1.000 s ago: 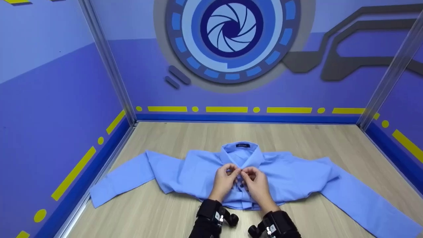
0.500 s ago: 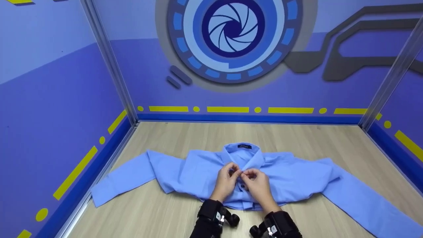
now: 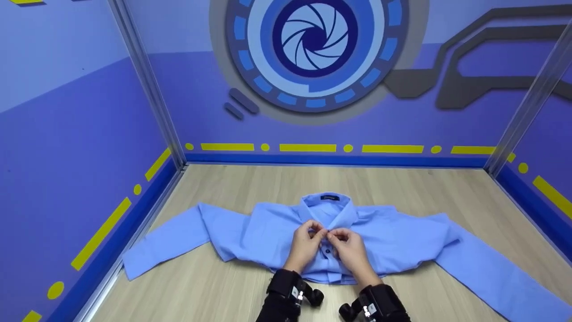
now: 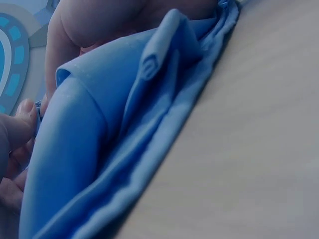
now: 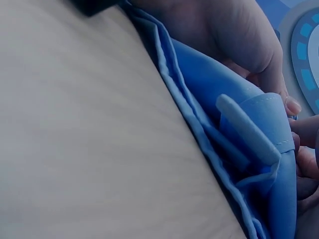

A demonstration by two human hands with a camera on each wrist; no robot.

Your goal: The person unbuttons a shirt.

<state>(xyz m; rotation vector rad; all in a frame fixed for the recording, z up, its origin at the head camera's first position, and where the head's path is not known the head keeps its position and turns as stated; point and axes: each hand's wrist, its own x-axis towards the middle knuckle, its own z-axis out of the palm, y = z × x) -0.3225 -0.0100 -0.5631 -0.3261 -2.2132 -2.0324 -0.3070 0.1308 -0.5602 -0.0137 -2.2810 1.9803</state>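
Observation:
A light blue long-sleeved shirt (image 3: pixel 272 232) lies front up in the head view, its collar (image 3: pixel 344 218) pointing away from me. Just below the collar, my left hand (image 3: pixel 304 245) pinches the front placket between thumb and forefinger. Opposite it, my right hand (image 3: pixel 351 251) pinches the same spot, the fingertips of both hands nearly meeting. A dark button (image 3: pixel 328 251) shows on the placket between the hands; whatever sits within the pinch is hidden. Both wrist views show the shirt's bunched hem (image 4: pixel 149 164) and raised front (image 5: pixel 269 124), with fingers close together beyond the cloth.
The shirt's sleeves spread wide over the wooden table (image 3: pixel 250 179), the left sleeve (image 3: pixel 165 241) and right sleeve (image 3: pixel 500 273) reaching toward the sides. Purple-blue panels (image 3: pixel 313 134) enclose the back and both sides. Black camera straps (image 3: pixel 286 282) wrap both wrists.
Both hands stay at the same place on the placket. The right hand has shifted very slightly to the right, and the dark button below shows more fully.

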